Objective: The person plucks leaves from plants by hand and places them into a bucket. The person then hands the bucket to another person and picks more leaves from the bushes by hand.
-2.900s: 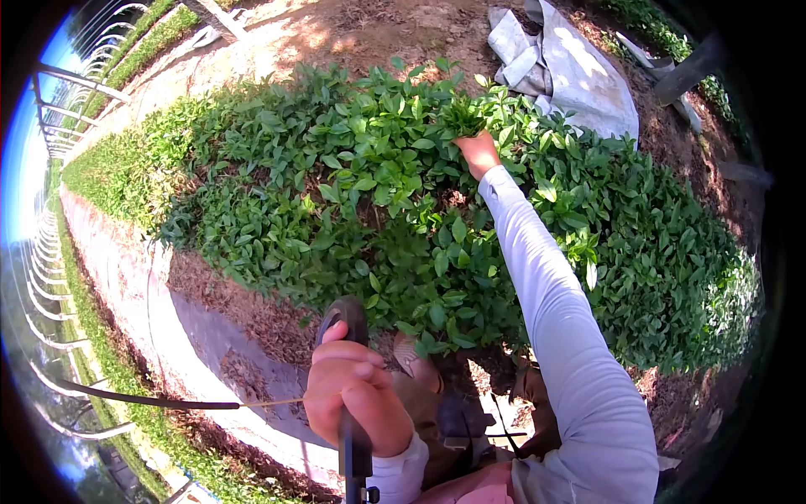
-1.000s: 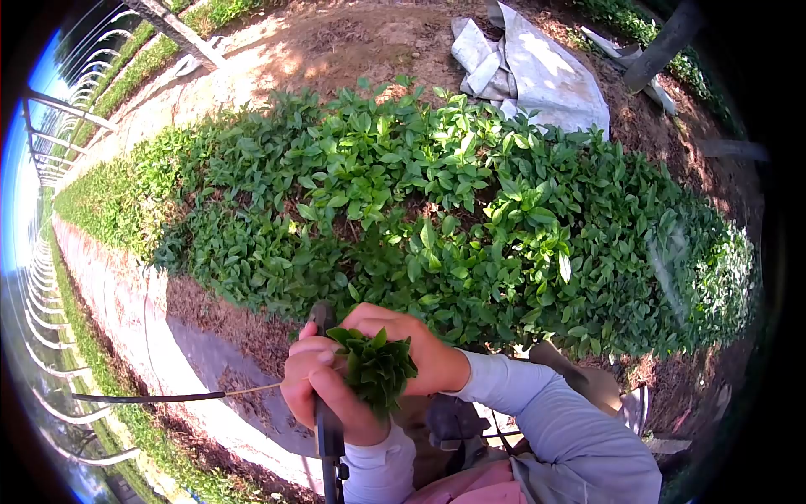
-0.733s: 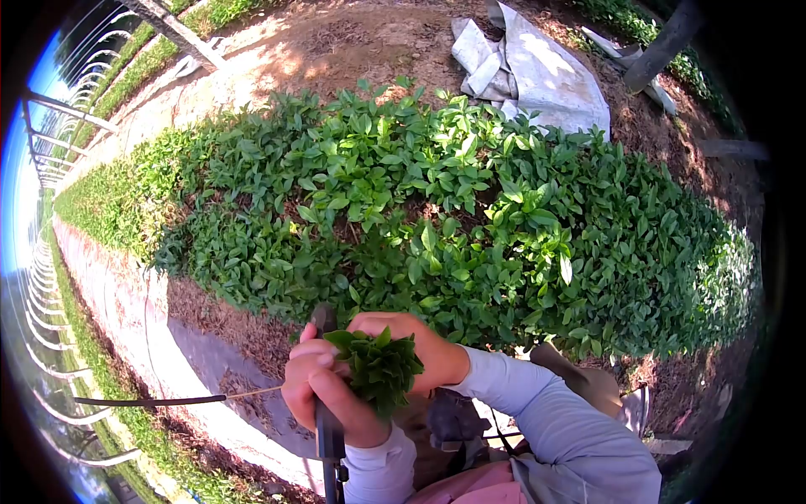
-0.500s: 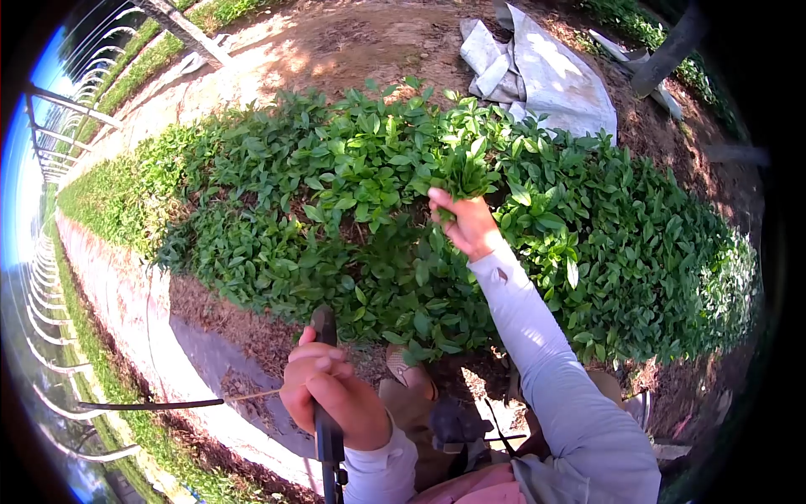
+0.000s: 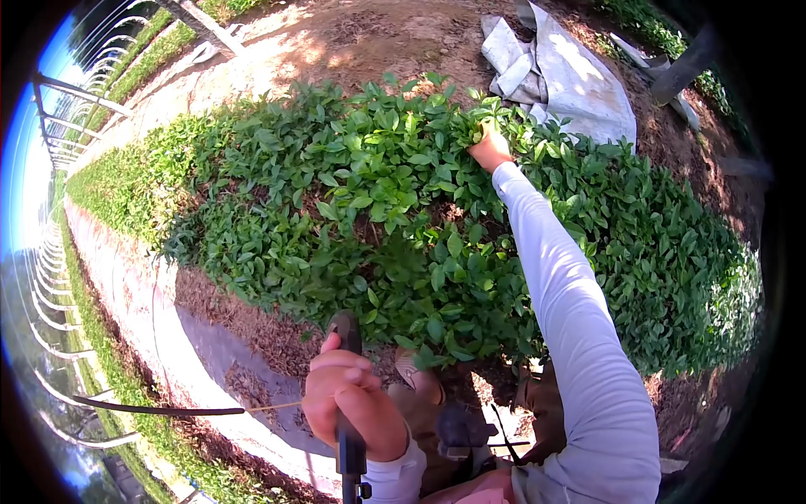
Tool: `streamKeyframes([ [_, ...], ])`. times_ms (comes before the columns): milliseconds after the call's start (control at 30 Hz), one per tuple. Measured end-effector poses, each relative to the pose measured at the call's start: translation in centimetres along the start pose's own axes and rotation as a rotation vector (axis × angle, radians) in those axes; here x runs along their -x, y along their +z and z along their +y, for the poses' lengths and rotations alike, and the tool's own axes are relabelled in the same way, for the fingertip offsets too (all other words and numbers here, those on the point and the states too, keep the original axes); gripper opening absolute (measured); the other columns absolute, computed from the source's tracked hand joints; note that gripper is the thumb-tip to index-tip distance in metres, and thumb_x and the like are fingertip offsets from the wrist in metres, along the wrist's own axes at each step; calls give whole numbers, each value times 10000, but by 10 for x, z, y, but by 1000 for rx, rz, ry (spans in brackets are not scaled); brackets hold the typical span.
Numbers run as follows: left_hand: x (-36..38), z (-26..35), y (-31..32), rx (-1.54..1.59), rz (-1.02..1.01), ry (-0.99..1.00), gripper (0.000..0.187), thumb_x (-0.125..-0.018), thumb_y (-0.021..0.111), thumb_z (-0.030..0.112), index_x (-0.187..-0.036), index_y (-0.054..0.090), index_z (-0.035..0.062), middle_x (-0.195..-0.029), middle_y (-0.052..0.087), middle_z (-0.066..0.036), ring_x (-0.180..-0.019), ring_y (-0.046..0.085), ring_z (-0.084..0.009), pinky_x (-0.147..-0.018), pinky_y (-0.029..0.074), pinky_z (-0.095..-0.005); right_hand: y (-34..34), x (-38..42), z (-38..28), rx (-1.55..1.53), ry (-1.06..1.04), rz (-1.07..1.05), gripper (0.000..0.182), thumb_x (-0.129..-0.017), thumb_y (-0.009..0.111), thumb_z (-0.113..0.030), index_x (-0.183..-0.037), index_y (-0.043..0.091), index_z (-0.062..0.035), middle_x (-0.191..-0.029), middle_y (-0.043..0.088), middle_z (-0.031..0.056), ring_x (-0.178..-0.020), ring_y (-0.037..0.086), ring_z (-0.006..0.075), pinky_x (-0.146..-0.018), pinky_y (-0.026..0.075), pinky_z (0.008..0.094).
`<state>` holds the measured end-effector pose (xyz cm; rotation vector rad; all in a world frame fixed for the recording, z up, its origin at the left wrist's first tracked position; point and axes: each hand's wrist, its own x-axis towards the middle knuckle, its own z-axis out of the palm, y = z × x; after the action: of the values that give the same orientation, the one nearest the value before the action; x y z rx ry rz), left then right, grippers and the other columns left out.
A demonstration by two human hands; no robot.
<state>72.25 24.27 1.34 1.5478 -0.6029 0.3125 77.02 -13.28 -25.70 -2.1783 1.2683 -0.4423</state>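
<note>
My right hand [image 5: 492, 149] reaches to the far side of the bed of leafy green plants [image 5: 395, 193]. Its fingers are closed among the leaves, and the foliage hides most of what they grip. At the near side, my left hand [image 5: 354, 403] is wrapped round a black bar-shaped handle [image 5: 346, 336] that stands upright beside the bed. A thin tan strand [image 5: 273, 407] runs from this fist toward a long dark strip [image 5: 159, 409] on the left.
Crumpled pale sheeting [image 5: 579, 80] lies on bare soil beyond the bed. A post [image 5: 201, 25] rises at the upper left, and another post [image 5: 684, 71] at the upper right. White hoops [image 5: 63, 361] line the left side. My shoe [image 5: 420, 378] shows under the near leaves.
My right hand has moved away from me and slightly right, lowering the bunch of leafy shoots it held up into the far foliage. The left hand keeps its hold on the handle.
</note>
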Motion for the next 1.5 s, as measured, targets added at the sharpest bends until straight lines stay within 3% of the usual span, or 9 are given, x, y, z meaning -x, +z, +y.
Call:
streamKeyframes([
  [233, -2, -1, 1, -2, -18, -5, 75, -885, 391, 43, -834, 445, 52, -612, 423, -30, -622, 487, -173, -880, 430, -461, -41, 34, 8, -1272, 373, -176, 117, -780, 652, -36, -886, 621, 1, -803, 643, 68, -701, 604, 166, -614, 482, 298],
  [367, -2, 5, 5, -2, -55, -23, 131, -930, 353, 80, -816, 415, 68, -596, 336, -14, -661, 443, -159, -914, 398, -444, -43, 35, 31, -1422, 374, -200, 123, -832, 598, -50, -924, 624, 26, -834, 645, 82, -739, 599, 151, -642, 482, 272],
  [533, 1, 6, 4, -26, -62, -31, 140, -931, 358, 87, -804, 416, 74, -590, 334, -10, -660, 444, -156, -912, 398, -440, -23, 20, 17, -1279, 461, -136, 191, -814, 590, -45, -999, 623, -18, -931, 663, 74, -876, 607, 184, -736, 456, 364],
  [767, 0, 1, 5, -34, -68, -46, 136, -931, 363, 90, -806, 415, 76, -589, 329, -2, -662, 436, -154, -919, 390, -439, 17, -18, -11, -581, -280, -181, 363, -682, 691, -37, -1032, 599, -9, -911, 656, 77, -822, 581, 152, -779, 466, 289],
  [933, -1, 0, 6, -43, -69, -56, 136, -933, 358, 96, -809, 412, 78, -583, 322, -1, -665, 429, -153, -924, 383, -435, 40, -28, -18, -372, -203, -80, 370, -659, 670, -37, -1015, 583, 15, -884, 652, 202, -801, 636, 266, -767, 486, 341],
  [1033, -5, -2, 6, -27, -74, -41, 134, -934, 354, 97, -812, 409, 79, -579, 319, -1, -665, 428, -153, -923, 384, -435, 5, 23, -25, -979, 363, -486, 205, -741, 641, -13, -941, 606, 7, -798, 656, 118, -658, 629, 197, -557, 493, 322],
  [1300, -4, -6, 6, -27, -7, -30, 67, -833, 412, 10, -804, 444, 61, -582, 454, -18, -594, 499, -171, -858, 438, -449, -49, 38, 34, -1789, 404, -322, 175, -833, 586, -2, -1003, 599, 35, -912, 622, 91, -777, 598, 171, -660, 512, 296],
  [1400, -3, -10, 7, -30, 2, -24, 75, -835, 407, 9, -814, 455, 62, -588, 460, -20, -586, 493, -170, -858, 436, -444, -43, 10, 33, -1683, 455, -116, 138, -835, 575, 0, -967, 605, 27, -947, 635, 118, -794, 605, 188, -661, 511, 315],
  [1500, -3, -9, 11, -38, -77, -73, 136, -924, 357, 85, -798, 406, 77, -574, 310, -5, -667, 435, -156, -921, 390, -444, -31, -27, 26, -704, 47, 61, 250, -735, 666, -77, -968, 611, -4, -966, 642, 107, -879, 606, 246, -756, 478, 381],
])
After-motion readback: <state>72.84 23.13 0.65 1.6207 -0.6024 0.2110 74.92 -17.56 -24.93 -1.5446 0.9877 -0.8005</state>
